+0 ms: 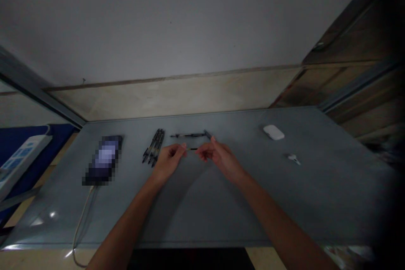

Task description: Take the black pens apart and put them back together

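Between my two hands runs a thin pen refill (pixel 192 149), dark along most of its length and paler toward the left. The fingertips of my left hand (pixel 171 156) are pinched on its left end. My right hand (pixel 220 157) has its fingers closed around the right end. A short dark pen part (pixel 207 134) sticks up by the right thumb and forefinger; whether that hand grips it or it lies on the table cannot be made out. Just beyond the hands lies a dark pen (pixel 188 135). Several black pens (pixel 154 147) lie side by side left of my left hand.
On the grey table (pixel 202 211), a phone (pixel 106 158) with a cable (pixel 82 215) lies at the left. To the right are a white earbud case (pixel 274 132) and a white earbud (pixel 294 159). A power strip (pixel 23 158) rests beyond the left edge. A wall (pixel 177 97) rises behind.
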Demonstrator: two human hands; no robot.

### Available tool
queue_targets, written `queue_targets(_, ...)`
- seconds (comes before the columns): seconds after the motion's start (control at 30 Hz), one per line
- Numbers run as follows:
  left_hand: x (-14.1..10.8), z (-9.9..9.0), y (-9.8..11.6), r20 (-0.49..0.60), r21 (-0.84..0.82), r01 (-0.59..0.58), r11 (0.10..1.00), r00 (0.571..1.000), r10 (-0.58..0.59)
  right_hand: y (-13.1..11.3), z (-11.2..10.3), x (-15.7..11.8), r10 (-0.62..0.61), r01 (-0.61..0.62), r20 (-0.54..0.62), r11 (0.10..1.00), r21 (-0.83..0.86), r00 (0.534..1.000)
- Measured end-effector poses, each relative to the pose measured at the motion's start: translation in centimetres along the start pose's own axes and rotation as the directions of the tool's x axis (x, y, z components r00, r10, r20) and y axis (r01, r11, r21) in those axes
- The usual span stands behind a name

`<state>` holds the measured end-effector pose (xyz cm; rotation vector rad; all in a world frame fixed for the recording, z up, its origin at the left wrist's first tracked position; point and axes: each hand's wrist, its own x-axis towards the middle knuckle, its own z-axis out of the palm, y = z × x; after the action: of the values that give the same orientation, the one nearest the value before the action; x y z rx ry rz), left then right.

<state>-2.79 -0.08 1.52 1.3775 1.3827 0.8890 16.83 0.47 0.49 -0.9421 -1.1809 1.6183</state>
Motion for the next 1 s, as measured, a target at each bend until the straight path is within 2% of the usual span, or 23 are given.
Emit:
queue_targets(0.17, -0.07, 0.18, -0.28, 0.020, -0.032, -0.024, 0.999, 0.999, 0.025, 0.24, -0.46, 0.16, 0.019, -0.018, 0.003, 0.999, -0.049, 1.000)
queue_targets(0.27, -0.12, 0.18, -0.20, 0.032, -0.063, -0.026, 0.998, 0.999, 0.028, 0.33, -0.68, 0.25, 0.012, -0.012, 0.023, 1.000, -0.023, 1.000)
queue_targets(0.6, -0.01, -0.13, -0.24, 0.059, 0.017, -0.017, 1.000, 0.998, 0.016, 0.59, -0.19, 0.26, -0.044, 0.044, 0.003, 0.999, -0.007, 0.999)
queue_targets(0.77, 0.33, -0.32, -0.71, 0.037, -0.078, -0.051, 0.996, 0.998, 0.054, 0.61, -0.39, 0.22, -0.001, 0.001, 0.021, 0.999, -0.039, 1.000)
queue_targets(0.87, 0.49, -0.18, -0.92, 0.029, -0.065, -0.062, 0.996, 0.998, 0.064, 0.51, -0.46, 0.23, 0.009, -0.009, 0.036, 1.000, 0.017, 0.999)
queue_targets(1.0, 0.45, -0.08, -0.88, 0.017, -0.035, -0.053, 0.998, 0.998, 0.054, 0.64, -0.36, 0.35, -0.006, 0.006, -0.003, 0.999, 0.035, 1.000)
